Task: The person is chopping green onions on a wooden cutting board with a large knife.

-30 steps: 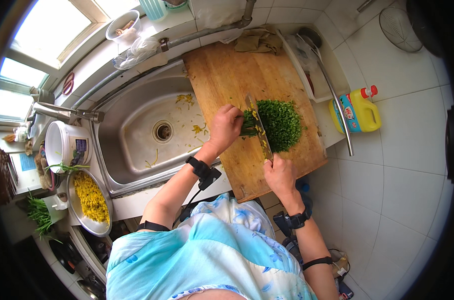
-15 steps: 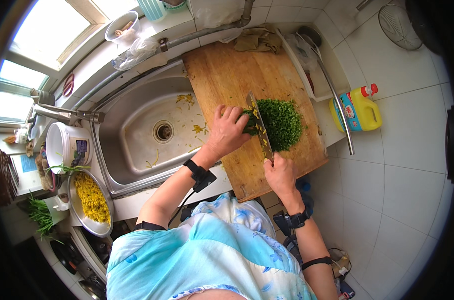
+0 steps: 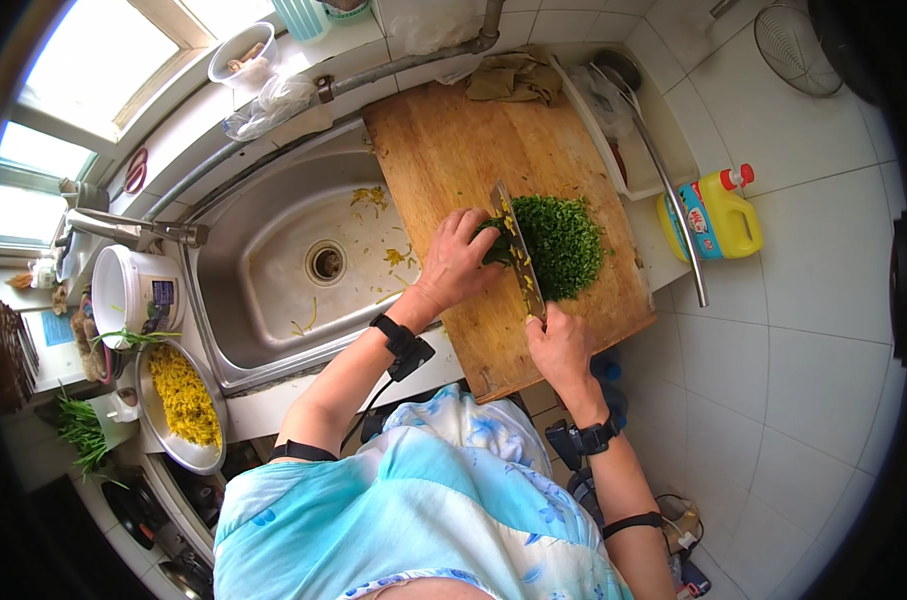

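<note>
My left hand [image 3: 456,262] is closed over a bunch of uncut chives [image 3: 495,244], pressing it to the wooden cutting board [image 3: 454,150]. In my right hand [image 3: 562,348] is the handle of a kitchen knife [image 3: 520,250] with a broad blade. The blade stands across the end of the bunch, close to my left fingertips, with yellow bits stuck to its side. Against the blade's right side lies a heap of finely chopped chives [image 3: 562,245]. My fingers partly hide the bunch.
Left of the board is a steel sink [image 3: 274,220] with yellow scraps. An oval bowl of yellow shreds [image 3: 184,395], a white bucket [image 3: 139,290] and long green leaves [image 3: 82,430] stand farther left. A yellow jug [image 3: 719,215] is beyond the board's right edge, behind a metal tube [image 3: 682,225].
My left fingers have shifted slightly on the bunch and sit closer together. The knife and my right hand stay in almost the same place.
</note>
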The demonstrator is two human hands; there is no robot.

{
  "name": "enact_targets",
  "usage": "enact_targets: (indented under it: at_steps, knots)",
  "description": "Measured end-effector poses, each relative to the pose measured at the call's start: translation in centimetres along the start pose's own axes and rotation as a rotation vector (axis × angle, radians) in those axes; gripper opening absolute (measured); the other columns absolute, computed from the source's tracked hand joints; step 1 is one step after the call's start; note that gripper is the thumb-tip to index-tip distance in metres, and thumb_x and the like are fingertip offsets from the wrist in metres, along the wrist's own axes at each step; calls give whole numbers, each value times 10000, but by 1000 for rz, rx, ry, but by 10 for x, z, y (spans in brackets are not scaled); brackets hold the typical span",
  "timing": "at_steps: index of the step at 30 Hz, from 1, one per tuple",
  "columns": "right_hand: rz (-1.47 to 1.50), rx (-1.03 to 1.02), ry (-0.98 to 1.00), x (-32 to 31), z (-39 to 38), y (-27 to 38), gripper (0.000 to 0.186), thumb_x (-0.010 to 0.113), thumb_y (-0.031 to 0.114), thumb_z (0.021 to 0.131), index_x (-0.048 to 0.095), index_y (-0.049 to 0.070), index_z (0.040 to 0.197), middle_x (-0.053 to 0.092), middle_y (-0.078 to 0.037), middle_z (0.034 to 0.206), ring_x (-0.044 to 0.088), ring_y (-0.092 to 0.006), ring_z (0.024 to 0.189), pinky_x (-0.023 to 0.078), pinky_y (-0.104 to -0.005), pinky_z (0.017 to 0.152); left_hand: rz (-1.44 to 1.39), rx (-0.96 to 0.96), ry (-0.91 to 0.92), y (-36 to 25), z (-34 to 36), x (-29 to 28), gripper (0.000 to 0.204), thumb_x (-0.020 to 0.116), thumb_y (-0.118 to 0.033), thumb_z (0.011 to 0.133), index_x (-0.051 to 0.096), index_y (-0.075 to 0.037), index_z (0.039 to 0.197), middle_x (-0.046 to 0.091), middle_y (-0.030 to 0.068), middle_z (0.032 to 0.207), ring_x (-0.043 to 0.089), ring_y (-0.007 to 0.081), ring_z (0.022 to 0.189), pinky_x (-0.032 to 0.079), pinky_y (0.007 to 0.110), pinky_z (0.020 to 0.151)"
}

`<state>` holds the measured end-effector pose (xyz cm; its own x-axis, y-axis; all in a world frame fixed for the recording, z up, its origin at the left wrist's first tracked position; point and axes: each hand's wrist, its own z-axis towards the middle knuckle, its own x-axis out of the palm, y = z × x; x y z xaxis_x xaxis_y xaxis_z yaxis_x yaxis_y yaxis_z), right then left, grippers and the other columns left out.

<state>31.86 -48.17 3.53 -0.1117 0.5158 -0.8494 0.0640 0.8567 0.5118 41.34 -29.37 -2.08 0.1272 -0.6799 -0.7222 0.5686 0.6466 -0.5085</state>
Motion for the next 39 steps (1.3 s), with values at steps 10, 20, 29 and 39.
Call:
enact_targets:
  at_steps: [10, 20, 29, 39]
  knots:
    - [89, -41, -115, -17, 4, 10, 204, 613, 189, 846, 575, 31, 723, 600, -202, 583, 606, -423, 549, 478, -523, 516, 76, 89, 15, 13, -12, 15, 219, 673, -102, 686, 620, -63, 896, 575, 57, 1013, 559, 257, 953, 515, 385, 757]
    - [-158, -71, 10, -7, 5, 6, 166, 610, 168, 832, 596, 39, 729, 622, -216, 617, 628, -421, 584, 509, -505, 548, 98, 64, -5, 17, -11, 16, 149, 680, -105, 700, 634, -81, 840, 573, 46, 921, 571, 249, 921, 484, 400, 859]
    - [-132, -33, 65, -9, 12, 6, 173, 595, 165, 842, 600, 20, 747, 638, -236, 666, 635, -443, 640, 513, -530, 600, -25, -24, 91, 22, -3, 12, 202, 719, -46, 658, 642, -80, 842, 603, 56, 910, 584, 270, 894, 508, 393, 804]
    - [-199, 40, 132, 18, 27, 7, 184, 594, 191, 853, 629, 17, 803, 660, -238, 706, 651, -443, 670, 519, -544, 633, -4, 33, 76, 23, -10, 19, 183, 680, -24, 652, 606, -68, 813, 579, 62, 875, 579, 268, 851, 517, 375, 691]
